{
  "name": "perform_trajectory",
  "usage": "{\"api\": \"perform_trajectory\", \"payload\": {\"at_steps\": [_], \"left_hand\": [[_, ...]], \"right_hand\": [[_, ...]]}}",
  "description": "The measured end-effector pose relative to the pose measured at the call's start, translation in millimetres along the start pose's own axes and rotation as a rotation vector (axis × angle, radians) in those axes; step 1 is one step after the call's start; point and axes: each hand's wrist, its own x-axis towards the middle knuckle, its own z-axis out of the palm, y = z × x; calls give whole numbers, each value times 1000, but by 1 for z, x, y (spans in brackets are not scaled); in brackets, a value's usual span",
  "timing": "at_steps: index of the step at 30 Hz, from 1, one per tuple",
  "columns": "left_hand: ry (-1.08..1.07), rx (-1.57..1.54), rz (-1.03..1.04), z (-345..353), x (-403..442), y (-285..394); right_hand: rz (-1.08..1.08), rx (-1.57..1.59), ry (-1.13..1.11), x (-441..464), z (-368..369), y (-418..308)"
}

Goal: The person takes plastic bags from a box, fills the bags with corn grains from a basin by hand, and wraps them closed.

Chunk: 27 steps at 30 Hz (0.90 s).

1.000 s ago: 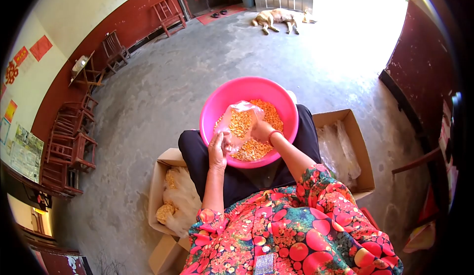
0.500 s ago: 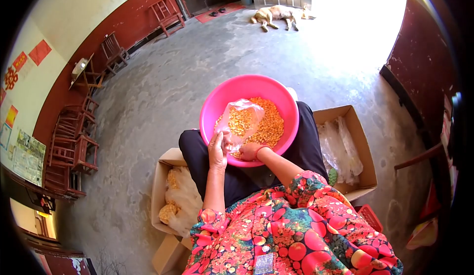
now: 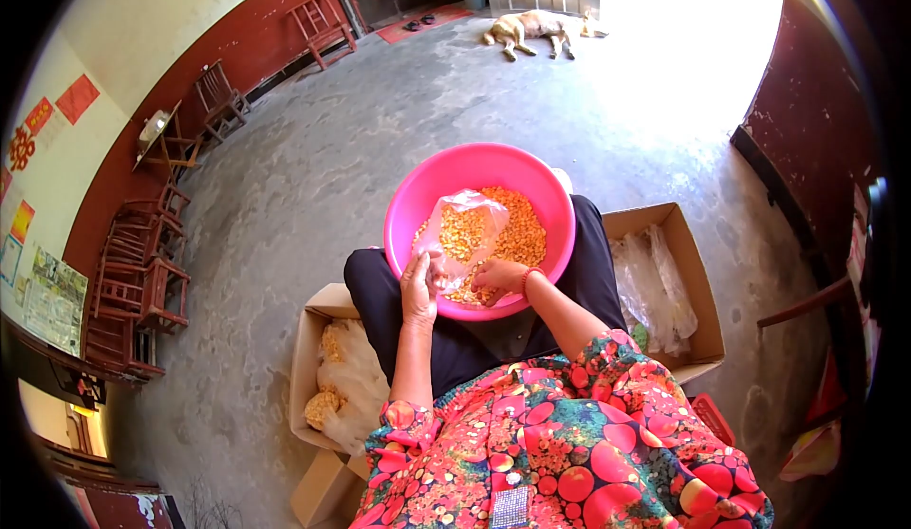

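Note:
A pink basin (image 3: 418,183) rests on my lap with loose orange-yellow corn kernels (image 3: 522,230) in it. My left hand (image 3: 418,287) pinches the edge of a clear plastic bag (image 3: 493,214) at the basin's near left side. The bag lies over the kernels, and some show through it. My right hand (image 3: 503,278), with a red bracelet at the wrist, reaches over the basin's near rim to the right of the bag. Its fingers are curled down among the kernels, their tips partly hidden.
Left of my legs stands a cardboard box (image 3: 302,377) with bags of kernels (image 3: 325,406). Another cardboard box (image 3: 707,311) on my right holds clear plastic bags (image 3: 655,287). A dog (image 3: 536,31) lies on the concrete floor ahead. Wooden chairs (image 3: 152,287) line the left wall.
My right hand has moved right, away from the bag's mouth, and its fingers have curled into the kernels. My left hand and the bag have hardly moved.

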Motion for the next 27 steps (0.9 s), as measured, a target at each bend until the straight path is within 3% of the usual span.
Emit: {"api": "perform_trajectory", "payload": {"at_steps": [7,10,16,17,19,22,25,27], "left_hand": [[-3,-1,6,1,0,0],[5,15,-4,0,0,0],[13,28,3,1,-1,1],[13,27,3,2,0,2],[15,32,-8,2,0,1],[-1,3,4,2,0,0],[4,-9,-4,1,0,-1],[-4,-6,1,0,0,0]], "right_hand": [[-30,69,44,5,-19,-3],[-153,157,214,8,-22,-28],[-423,-457,591,35,-38,-51],[-422,-458,592,35,-41,-45],[-138,-349,448,40,-47,-18],[-192,-983,331,49,-46,28],[-101,-1135,339,51,-34,43],[-25,-1149,226,45,-20,35]]}}
